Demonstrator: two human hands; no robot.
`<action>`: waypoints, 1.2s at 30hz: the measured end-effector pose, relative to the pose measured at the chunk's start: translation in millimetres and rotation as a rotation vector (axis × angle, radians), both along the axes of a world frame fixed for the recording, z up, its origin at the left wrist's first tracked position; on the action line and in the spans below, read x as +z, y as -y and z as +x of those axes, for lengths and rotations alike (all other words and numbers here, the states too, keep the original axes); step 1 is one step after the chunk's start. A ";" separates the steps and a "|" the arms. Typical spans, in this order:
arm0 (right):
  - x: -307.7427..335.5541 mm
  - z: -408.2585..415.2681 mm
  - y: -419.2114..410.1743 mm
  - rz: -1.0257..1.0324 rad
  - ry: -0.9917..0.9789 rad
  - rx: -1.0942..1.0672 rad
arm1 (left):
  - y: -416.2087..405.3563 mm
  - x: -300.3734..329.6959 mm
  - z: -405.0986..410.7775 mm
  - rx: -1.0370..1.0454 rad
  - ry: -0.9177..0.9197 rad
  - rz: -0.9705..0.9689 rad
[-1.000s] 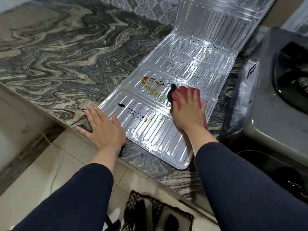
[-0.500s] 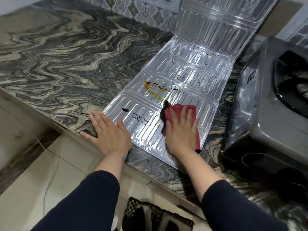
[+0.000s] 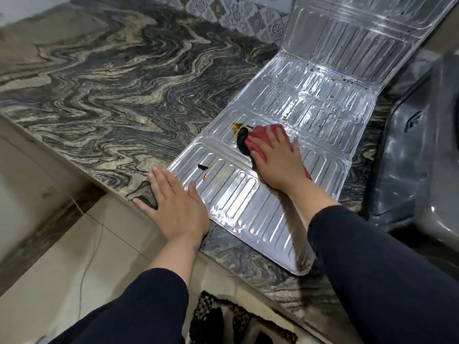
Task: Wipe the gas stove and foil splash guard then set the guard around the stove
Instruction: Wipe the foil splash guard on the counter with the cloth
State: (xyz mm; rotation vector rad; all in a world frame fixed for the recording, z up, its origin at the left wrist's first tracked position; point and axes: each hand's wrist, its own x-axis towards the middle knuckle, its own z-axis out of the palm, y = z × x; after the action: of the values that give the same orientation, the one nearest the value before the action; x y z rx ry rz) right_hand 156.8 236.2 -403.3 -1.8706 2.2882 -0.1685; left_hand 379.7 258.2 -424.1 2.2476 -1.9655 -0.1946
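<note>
The foil splash guard (image 3: 308, 105) lies unfolded on the marble counter, its far panel bent up against the wall. Brown and dark stains (image 3: 203, 167) mark the near panels. My right hand (image 3: 275, 157) presses a red cloth (image 3: 258, 137) with a dark edge flat on the guard, just right of a brown smear (image 3: 236, 125). My left hand (image 3: 173, 207) rests palm down, fingers spread, on the guard's near left corner and the counter edge. The grey gas stove (image 3: 422, 155) stands to the right of the guard, partly cut off by the frame.
The marble counter (image 3: 99, 90) stretches to the left. Patterned wall tiles (image 3: 236, 13) run along the back. Below the counter edge are a tiled floor (image 3: 74, 256) with a thin cord and a black-and-white mat (image 3: 236, 324).
My right hand has slid the red cloth away from me, up onto the brown smear, after pulling it toward me half a second ago. Part of the smear is gone. My left hand has stayed put.
</note>
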 end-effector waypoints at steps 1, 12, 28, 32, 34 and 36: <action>-0.4 -14.8 10.7 0.006 -0.013 -0.044 | 0.4 -0.4 -0.4 -0.001 0.004 -0.006; 3.0 32.9 7.1 -0.074 0.077 -0.100 | -0.1 2.8 -6.1 0.031 0.023 -0.001; 4.3 110.8 -54.4 0.011 0.052 0.274 | 52.4 8.9 39.7 -0.148 -0.005 0.033; 0.5 126.9 -13.7 -0.020 0.030 0.311 | 53.4 10.2 39.3 -0.148 0.010 0.025; -2.0 116.1 10.0 -0.021 0.019 0.280 | 53.2 9.7 40.4 -0.149 0.016 0.026; -2.5 92.7 35.7 -0.034 0.011 0.179 | 51.5 8.8 40.5 -0.154 0.035 0.017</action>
State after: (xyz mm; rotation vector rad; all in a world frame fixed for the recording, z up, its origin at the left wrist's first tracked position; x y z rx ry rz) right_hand 249.5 200.5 -405.7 -2.0732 2.1088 -0.1930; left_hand 420.2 206.7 -415.3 2.1244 -2.1643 -0.1910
